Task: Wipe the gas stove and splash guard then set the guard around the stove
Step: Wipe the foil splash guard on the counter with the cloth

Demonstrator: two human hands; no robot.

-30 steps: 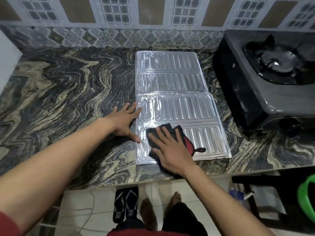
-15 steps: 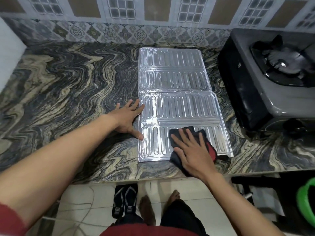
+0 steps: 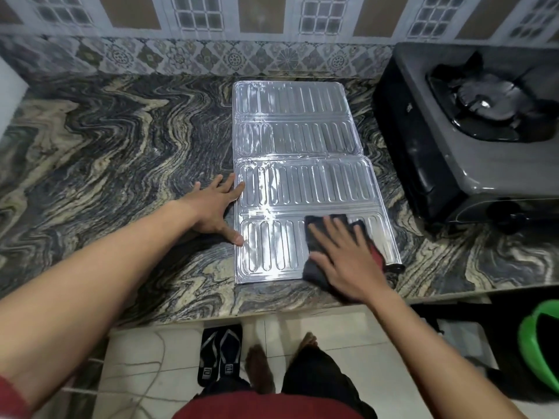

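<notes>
Marbled countertop (image 3: 121,152) below tiled wall (image 3: 272,16) bears flat splash guard (image 3: 296,131).

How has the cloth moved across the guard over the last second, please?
Yes: the cloth slid rightward along the guard's near panel, from its left part toward its right corner.

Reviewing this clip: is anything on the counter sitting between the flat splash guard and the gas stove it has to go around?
Nothing visible does. Only bare counter separates the splash guard from the gas stove. The right hand presses a dark cloth on the guard's near corner; the left hand steadies its left edge.
</notes>
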